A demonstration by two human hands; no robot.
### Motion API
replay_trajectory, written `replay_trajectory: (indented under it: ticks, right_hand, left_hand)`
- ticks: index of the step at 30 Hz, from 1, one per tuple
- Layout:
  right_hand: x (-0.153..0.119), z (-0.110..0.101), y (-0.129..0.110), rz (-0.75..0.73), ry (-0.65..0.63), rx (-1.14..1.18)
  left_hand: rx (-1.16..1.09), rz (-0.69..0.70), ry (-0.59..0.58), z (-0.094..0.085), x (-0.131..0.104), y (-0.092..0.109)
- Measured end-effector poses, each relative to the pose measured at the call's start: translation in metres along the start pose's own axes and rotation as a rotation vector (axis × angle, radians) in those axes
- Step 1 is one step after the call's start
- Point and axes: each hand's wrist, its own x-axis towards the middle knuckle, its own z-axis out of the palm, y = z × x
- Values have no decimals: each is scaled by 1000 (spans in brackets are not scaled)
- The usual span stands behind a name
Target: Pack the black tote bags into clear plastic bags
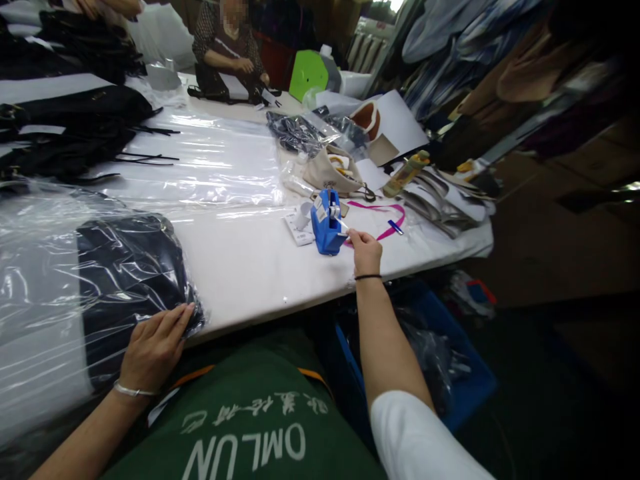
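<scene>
My left hand (156,343) lies spread on the near right corner of a clear plastic bag with a dark item (133,287) inside. Beside a blue tape dispenser (327,227), my right hand (364,250) pinches the end of a strip of clear tape at its cutting edge. White paper labels (300,230) lie against the dispenser's left side. A pink ribbon (397,212) and a blue pen (395,227) are on the table to the right of it.
Black bags (75,127) are piled at the left, near flat plastic sheets (210,153). Behind the dispenser stand a cream pouch (333,172) and a bottle (407,173). A blue bin (465,380) is below the table edge. Another person (227,50) works across the table.
</scene>
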Motion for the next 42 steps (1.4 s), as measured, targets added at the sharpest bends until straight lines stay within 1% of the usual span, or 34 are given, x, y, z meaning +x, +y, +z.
replay_trajectory:
  ticks: [2, 4, 7, 8, 10, 11, 13, 15, 16, 17, 18, 19, 21, 23, 25, 26, 27, 28, 29, 31, 33, 35, 38, 40, 42]
  right_hand:
    - [-13, -7, 14, 42, -1, 4]
    - [-18, -14, 27, 77, -19, -62]
    - [-17, -21, 39, 43, 48, -240]
    - [-18, -19, 39, 45, 55, -236]
    - [-30, -8, 29, 81, -69, -88]
    - [-42, 1, 20, 110, -199, -9]
    - [-78, 31, -7, 156, -585, 72]
    - [-119, 72, -40, 164, -1180, 57]
    - [-138, 96, -56, 141, -1377, 51]
    - [-154, 120, -70, 109, -1489, 48]
    - [-166, 144, -82, 71, -1566, 40]
    - [-175, 166, -92, 29, -1614, 12]
    - [-185, 201, -103, -92, -1645, -119]
    - [-187, 223, -106, -253, -1616, -307]
    - [-187, 232, -104, -390, -1566, -453]
    - [-186, 233, -103, -420, -1552, -491]
    - [-185, 232, -102, -415, -1550, -505]
    - [-183, 230, -101, -376, -1560, -497]
    - [-180, 226, -100, -305, -1581, -468]
    - [-175, 216, -98, -102, -1649, -344]
    - [-171, 205, -94, 122, -1725, -146]
    - [-170, 195, -90, 314, -1771, 88]
    - [-179, 185, -81, 502, -1744, 431]
    - [-192, 183, -77, 564, -1686, 620]
    - [-209, 187, -76, 588, -1605, 773]
  left_hand:
    - [-29, -14, -12, 0, 1, 2]
    - [-60, -40, -16, -2, 2, 6]
    - [-92, -94, -23, -4, 4, 12]
    - [-97, -110, -29, -5, 5, 13]
    - [-101, -133, -46, -5, 6, 15]
    - [-100, -141, -54, -5, 6, 15]
    - [-92, -145, -69, -6, 7, 16]
    - [-70, -138, -82, -7, 7, 17]
    - [-55, -128, -84, -8, 6, 17]
    - [-39, -119, -84, -8, 6, 16]
    - [-26, -110, -83, -8, 6, 16]
    - [-17, -104, -80, -8, 6, 16]
    - [-9, -105, -76, -8, 6, 16]
    - [-8, -111, -79, -7, 7, 17]
    - [-7, -113, -86, -6, 7, 18]
    - [-9, -113, -86, -5, 7, 18]
    - [-15, -113, -84, -5, 7, 18]
    - [-29, -113, -78, -5, 8, 17]
    - [-52, -113, -68, -6, 9, 16]
    - [-119, -118, -32, -11, 12, 11]
    - [-193, -122, 15, -20, 18, 5]
    - [-249, -129, 65, -32, 25, -2]
    - [-275, -154, 119, -53, 39, -10]
    - [-275, -185, 136, -64, 49, -14]
    - [-275, -212, 145, -73, 60, -16]
